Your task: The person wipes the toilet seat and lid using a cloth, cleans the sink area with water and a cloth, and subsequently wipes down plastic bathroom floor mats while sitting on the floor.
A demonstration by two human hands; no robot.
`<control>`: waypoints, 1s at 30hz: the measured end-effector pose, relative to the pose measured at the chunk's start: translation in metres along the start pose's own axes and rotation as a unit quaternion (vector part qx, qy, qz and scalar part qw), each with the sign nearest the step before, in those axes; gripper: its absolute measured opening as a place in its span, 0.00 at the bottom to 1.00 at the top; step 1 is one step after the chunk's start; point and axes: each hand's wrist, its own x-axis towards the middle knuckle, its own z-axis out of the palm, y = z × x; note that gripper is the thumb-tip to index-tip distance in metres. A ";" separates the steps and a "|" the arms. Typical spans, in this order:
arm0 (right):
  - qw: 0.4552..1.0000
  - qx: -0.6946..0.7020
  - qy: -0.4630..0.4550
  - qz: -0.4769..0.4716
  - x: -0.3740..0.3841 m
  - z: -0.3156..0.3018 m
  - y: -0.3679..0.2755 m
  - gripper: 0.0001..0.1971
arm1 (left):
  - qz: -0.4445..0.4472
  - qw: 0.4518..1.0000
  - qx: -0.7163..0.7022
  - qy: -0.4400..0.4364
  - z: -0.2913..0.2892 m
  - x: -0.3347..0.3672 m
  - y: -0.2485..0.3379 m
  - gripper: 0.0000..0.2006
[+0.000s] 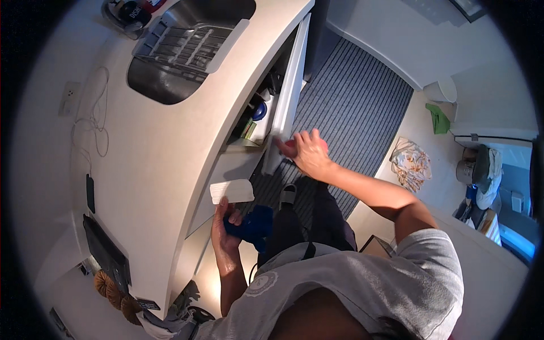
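My left hand (225, 226) is closed at the counter's front edge, its fingers around a dark blue thing (250, 224), perhaps a cloth. Just above those fingers is a flat white piece with fine ridges (232, 191), seemingly held in the same hand; its kind is unclear. My right hand (310, 156) reaches forward to the open white cabinet door (290, 90), near its lower end. Red shows on both sides of that hand, from a red thing (290, 148) whose shape is mostly covered and blurred.
Inside the open cabinet is a shelf with a blue round item (259, 111) and dark objects. A steel sink (164, 90) with a drying rack (190, 50) is set in the pale counter (153, 153). A striped rug (351, 96) covers the floor; a patterned cloth (411, 164) lies at right.
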 end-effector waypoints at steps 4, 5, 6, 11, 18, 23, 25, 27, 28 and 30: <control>0.997 0.024 -0.077 -0.009 -0.058 -0.031 0.060 0.23 | 0.006 0.999 0.024 0.049 0.031 0.024 -0.030 0.08; 0.994 0.011 -0.111 0.002 -0.071 -0.041 0.071 0.23 | 0.002 0.999 0.028 0.036 0.036 0.031 -0.035 0.07; 0.989 -0.006 -0.147 0.014 -0.085 -0.049 0.089 0.23 | -0.005 0.999 0.028 0.019 0.045 0.041 -0.045 0.07; 0.881 0.350 -0.135 0.288 -0.162 -0.064 0.188 0.32 | -0.001 0.993 0.072 0.096 0.089 0.087 -0.081 0.08; 0.659 0.520 -0.251 0.482 -0.278 -0.005 0.307 0.31 | -0.044 0.994 0.074 0.071 0.105 0.185 -0.114 0.09; 0.667 0.541 -0.074 0.506 -0.312 0.031 0.378 0.41 | -0.049 0.993 0.082 0.075 0.092 0.273 -0.128 0.10; 0.646 0.557 -0.035 0.520 -0.308 0.038 0.385 0.42 | -0.031 0.992 0.090 0.081 0.087 0.309 -0.133 0.10; 0.694 0.489 0.035 0.527 -0.312 0.055 0.381 0.42 | -0.016 0.993 0.082 0.081 0.079 0.345 -0.134 0.10; 0.716 0.462 0.062 0.519 -0.315 0.062 0.380 0.42 | -0.012 0.995 0.071 0.076 0.074 0.362 -0.133 0.10; 0.649 0.484 0.131 0.572 -0.298 0.075 0.359 0.42 | -0.012 0.997 0.068 0.044 0.065 0.394 -0.131 0.10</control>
